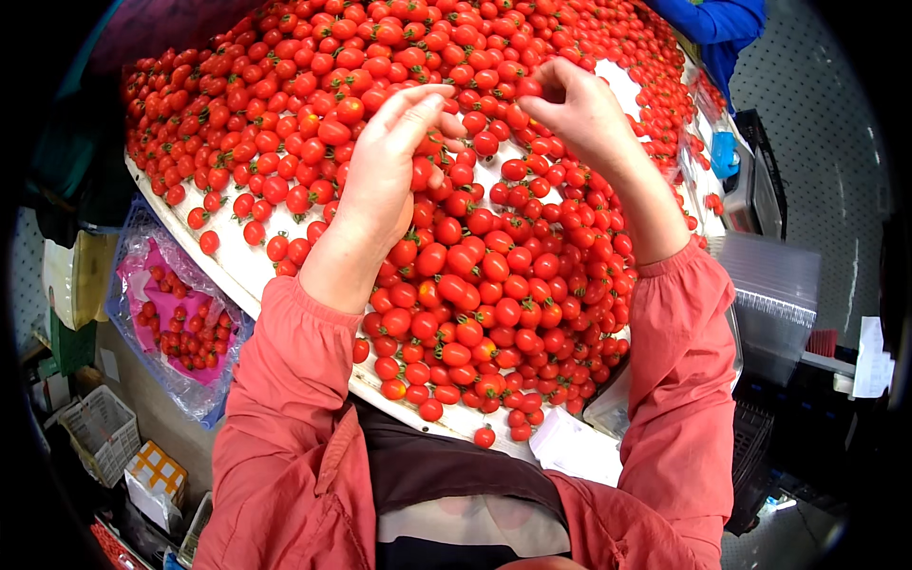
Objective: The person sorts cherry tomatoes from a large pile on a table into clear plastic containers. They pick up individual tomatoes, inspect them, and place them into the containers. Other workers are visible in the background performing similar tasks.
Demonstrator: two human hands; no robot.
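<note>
Heaps of red cherry tomatoes, many with green calyxes, cover a white tabletop. My left hand is over the middle of the heap, its fingers curled around at least one tomato close to the palm. Farther right and a little higher in the picture is my right hand, thumb and forefinger pinching a single cherry tomato. Between the two hands, white surface shows through among scattered tomatoes.
A blue plastic crate lined with clear film holds more tomatoes at left. Stacked clear plastic containers stand at right. White paper lies at the near edge. Another person's blue sleeve is at top right. A white basket sits lower left.
</note>
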